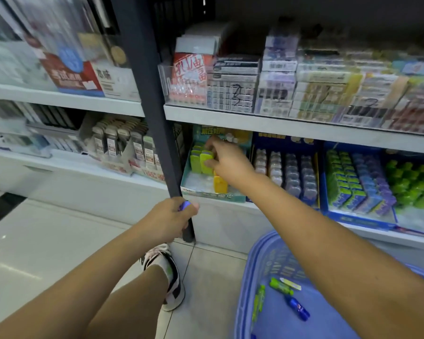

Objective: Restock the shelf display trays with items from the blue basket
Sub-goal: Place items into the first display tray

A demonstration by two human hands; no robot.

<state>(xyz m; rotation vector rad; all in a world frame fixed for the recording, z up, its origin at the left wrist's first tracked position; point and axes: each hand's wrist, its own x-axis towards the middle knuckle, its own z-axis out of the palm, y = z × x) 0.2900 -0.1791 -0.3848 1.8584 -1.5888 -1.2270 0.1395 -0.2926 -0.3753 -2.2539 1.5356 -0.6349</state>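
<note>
Head view: right hand [222,159] pinches green pack [206,162], seating it upright in teal tray [218,195]. Left hand [169,217] clasps blue item [185,206], likely queued next. Blue basket [267,237] close below.

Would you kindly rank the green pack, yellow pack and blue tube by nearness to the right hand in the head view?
1. green pack, held by the right hand.
2. yellow pack, just below, same tray.
3. blue tube, down in the basket.
</note>
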